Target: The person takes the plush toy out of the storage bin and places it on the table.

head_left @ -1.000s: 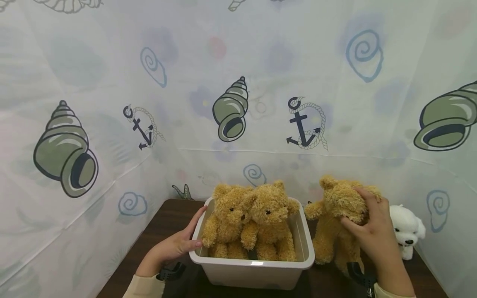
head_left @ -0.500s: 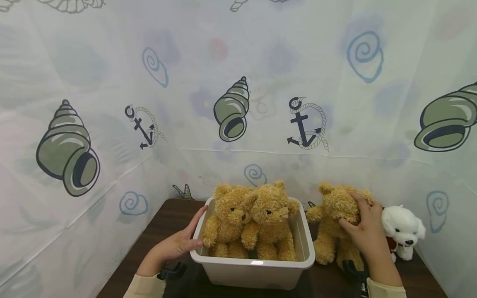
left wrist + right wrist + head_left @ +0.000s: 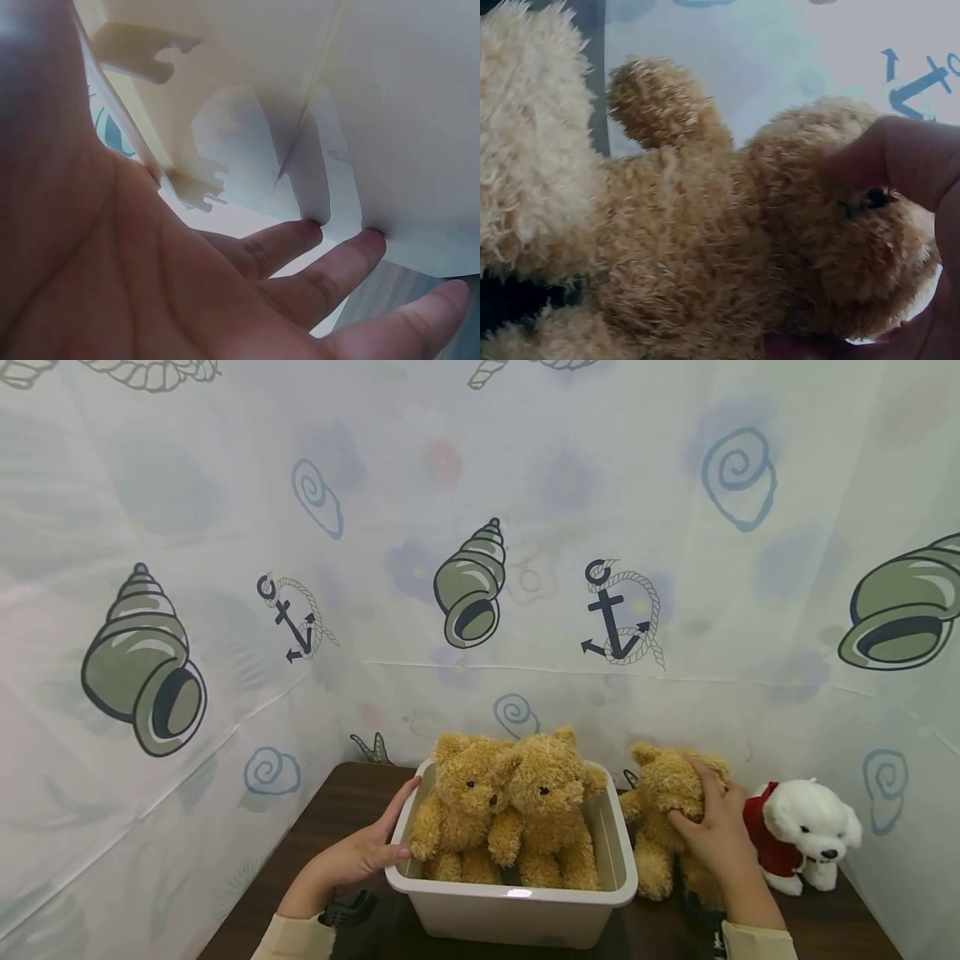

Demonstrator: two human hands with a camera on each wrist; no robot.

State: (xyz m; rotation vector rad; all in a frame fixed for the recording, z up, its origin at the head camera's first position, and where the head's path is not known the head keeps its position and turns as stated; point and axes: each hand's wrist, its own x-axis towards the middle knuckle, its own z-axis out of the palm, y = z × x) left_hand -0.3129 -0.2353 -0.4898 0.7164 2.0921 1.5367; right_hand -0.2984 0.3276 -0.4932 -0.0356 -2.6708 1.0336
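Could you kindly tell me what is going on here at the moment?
A person is handling a teddy bear: their right hand grips its head, just to the right of a pale plastic bin. Their left hand rests against the bin's left side. Two similar bears sit side by side in the bin, while a white toy dog in red is outside it, farther right on the dark table.
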